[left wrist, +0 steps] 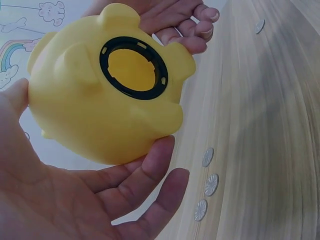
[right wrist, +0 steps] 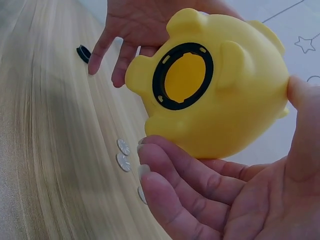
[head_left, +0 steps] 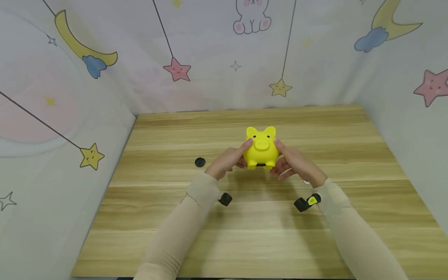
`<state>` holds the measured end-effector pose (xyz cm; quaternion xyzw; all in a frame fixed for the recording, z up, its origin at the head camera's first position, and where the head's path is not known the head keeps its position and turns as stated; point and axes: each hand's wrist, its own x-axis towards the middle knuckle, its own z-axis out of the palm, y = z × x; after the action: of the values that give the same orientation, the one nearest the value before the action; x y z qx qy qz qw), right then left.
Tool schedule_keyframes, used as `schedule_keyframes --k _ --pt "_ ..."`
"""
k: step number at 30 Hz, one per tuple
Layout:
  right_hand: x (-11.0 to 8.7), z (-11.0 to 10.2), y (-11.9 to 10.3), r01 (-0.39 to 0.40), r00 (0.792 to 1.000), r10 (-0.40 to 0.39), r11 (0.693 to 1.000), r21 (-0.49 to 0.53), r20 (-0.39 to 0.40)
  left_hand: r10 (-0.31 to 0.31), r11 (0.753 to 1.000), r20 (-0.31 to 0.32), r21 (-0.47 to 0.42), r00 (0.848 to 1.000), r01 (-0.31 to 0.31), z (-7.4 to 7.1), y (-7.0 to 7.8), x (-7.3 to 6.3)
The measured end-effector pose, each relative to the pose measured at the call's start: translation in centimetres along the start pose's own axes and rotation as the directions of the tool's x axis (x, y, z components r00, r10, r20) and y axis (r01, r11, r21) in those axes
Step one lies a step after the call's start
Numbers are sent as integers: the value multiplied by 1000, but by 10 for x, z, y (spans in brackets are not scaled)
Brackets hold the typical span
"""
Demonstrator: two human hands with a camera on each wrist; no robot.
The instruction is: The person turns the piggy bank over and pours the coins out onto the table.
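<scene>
A yellow piggy bank (head_left: 261,151) is held up off the table between both hands, its snout toward the head camera. The left hand (head_left: 229,159) grips one side with thumb and fingers; the right hand (head_left: 297,163) grips the other side the same way. In the wrist views the underside shows a round hole with a black ring (left wrist: 162,75), and nothing covers it. A round black cap (head_left: 200,162) lies on the table left of the left hand. Silver coins (left wrist: 211,184) lie on the table beyond the piggy bank in the left wrist view.
The wood-grain table (head_left: 157,233) has pale walls printed with stars and moons at its back and sides. One coin (head_left: 306,182) shows partly beside the right wrist. A black wrist camera (head_left: 225,199) sits by the left cuff, another (head_left: 301,204) by the right.
</scene>
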<state>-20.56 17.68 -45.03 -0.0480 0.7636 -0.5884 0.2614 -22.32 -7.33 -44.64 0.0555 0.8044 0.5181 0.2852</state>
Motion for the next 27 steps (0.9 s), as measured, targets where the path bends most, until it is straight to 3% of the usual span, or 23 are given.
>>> schedule_keyframes --k 12,22,27 --pt "-1 -6 7 143 989 -141 989 -44 45 73 995 36 -65 997 -71 -3 -5 0" --pt "1 -13 18 195 979 -191 979 -61 74 103 991 70 -89 992 -96 -5 -10 -1" --pt "2 -17 22 242 969 -236 968 -71 77 188 977 76 -114 979 -178 -7 -14 -1"
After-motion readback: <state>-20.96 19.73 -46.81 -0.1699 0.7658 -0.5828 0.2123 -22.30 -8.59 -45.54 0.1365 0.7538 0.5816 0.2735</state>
